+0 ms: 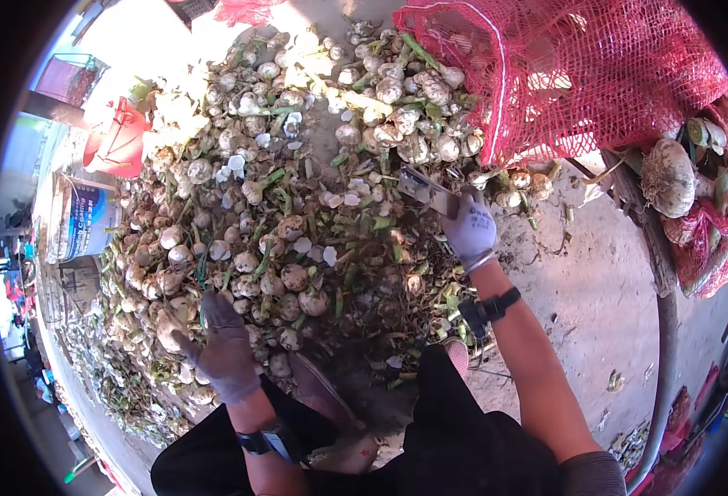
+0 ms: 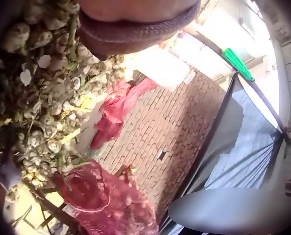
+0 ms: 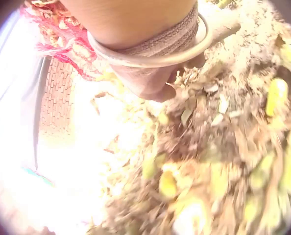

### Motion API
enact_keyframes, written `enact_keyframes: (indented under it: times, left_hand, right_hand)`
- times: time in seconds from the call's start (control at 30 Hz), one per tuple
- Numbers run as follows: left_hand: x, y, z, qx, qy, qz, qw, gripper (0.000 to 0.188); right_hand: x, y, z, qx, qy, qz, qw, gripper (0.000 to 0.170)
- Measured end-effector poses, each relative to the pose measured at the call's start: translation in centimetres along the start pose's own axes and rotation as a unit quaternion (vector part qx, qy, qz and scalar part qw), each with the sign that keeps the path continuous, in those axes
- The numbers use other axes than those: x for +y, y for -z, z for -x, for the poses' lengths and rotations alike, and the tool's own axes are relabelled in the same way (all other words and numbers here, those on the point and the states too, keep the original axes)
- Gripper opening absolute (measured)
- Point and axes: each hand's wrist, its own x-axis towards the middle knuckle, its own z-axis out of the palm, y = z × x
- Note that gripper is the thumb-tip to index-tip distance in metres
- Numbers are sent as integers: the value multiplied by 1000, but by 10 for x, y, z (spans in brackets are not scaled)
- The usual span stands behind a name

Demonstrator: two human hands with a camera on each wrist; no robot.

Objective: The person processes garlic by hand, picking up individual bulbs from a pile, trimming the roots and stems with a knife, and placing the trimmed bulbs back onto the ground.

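Note:
My left hand [image 1: 230, 354], in a grey work glove, is low over the heap at the left, fingers extended and thumb spread. Right beside its thumb lies a pale garlic bulb [image 1: 168, 332]. Only the glove's cuff [image 2: 135, 36] shows clearly in the left wrist view, the fingers being hidden. My right hand [image 1: 471, 230], also gloved, grips a knife [image 1: 420, 187] with a broad metal blade, pointing up and left over the trimmings. In the right wrist view the gloved hand [image 3: 148, 83] is seen from behind, with the blade out of sight.
A large heap of garlic bulbs [image 1: 294, 281] with cut stems and peel spreads ahead and left. A red mesh sack [image 1: 579, 78] stands at the upper right, next to a wooden pole [image 1: 641, 219]. A paint bucket [image 1: 91, 221] and a red container [image 1: 118, 140] are at the left.

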Motion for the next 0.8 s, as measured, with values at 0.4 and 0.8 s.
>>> enact_keyframes:
  times: [0.4,0.8]
  left_hand:
    - [-142,-9,48,-69,332,-320,884,56]
    - [-138,24,47,-105,355,-369,852,46]
  right_hand:
    - [-83,92,99,-257,95,-324,906,35]
    - [-110,131,70,-313,295,-49,901,40]
